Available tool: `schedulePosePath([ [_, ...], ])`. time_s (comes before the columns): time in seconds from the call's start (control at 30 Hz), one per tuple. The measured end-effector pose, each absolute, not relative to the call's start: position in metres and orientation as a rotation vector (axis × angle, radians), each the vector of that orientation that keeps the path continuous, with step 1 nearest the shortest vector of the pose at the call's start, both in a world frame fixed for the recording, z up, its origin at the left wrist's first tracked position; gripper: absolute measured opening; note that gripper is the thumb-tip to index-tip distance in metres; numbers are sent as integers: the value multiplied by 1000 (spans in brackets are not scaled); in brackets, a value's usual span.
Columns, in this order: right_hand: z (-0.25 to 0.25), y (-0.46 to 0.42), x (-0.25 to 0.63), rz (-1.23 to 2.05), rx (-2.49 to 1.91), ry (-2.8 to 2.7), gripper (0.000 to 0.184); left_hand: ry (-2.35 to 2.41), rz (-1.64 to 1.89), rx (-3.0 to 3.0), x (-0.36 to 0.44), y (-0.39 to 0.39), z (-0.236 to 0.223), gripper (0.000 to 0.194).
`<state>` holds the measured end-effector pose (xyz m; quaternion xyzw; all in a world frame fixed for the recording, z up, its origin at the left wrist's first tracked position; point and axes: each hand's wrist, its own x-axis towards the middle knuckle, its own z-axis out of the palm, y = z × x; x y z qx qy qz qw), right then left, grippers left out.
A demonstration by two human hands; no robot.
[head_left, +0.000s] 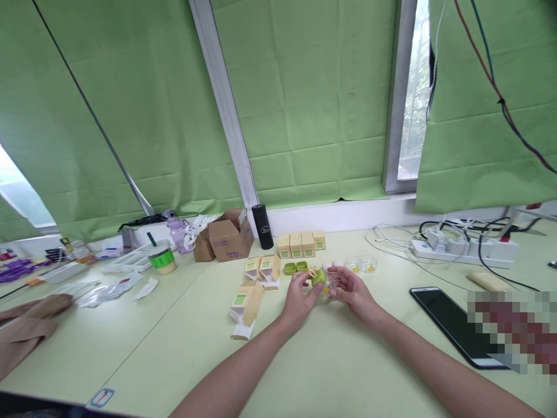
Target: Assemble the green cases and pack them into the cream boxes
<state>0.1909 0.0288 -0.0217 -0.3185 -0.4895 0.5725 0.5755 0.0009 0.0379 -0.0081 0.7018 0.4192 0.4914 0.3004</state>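
Observation:
My left hand (301,299) is closed on a small round green piece (319,277) with beige loops at its top. Close beside it, my right hand (353,293) pinches a clear plastic piece (331,283), with a bit of yellow showing near the fingers. The two pieces are close together; I cannot tell whether they touch. Just behind my hands sit two small green square trays (290,269). Clear cups (368,265) with yellow bits inside stand to the right of them. Opened small beige boxes (247,302) lie left of my left hand.
Closed beige boxes (296,245) stand in a row at the back, near a black bottle (262,227) and a brown carton (230,237). A drink cup (162,259) is at left. At right are a power strip (463,254), cables and a dark tablet (452,325).

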Motion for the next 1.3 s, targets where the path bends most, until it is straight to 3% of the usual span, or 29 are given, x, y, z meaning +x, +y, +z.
schedulePosePath([
  [0.47, -26, 32, 191, 1345, -851, -1187, 63, 1165, 1234, 1867, -4, 45, -14, 46],
  [0.8, -33, 32, 186, 1166, -923, -1352, 49, 1266, 1132, 1925, -3, 40, -7, 38],
  [1.3, -42, 30, 185, 1051, -979, -1476, 39, 1287, 978, 2041, -4, 39, -5, 44],
])
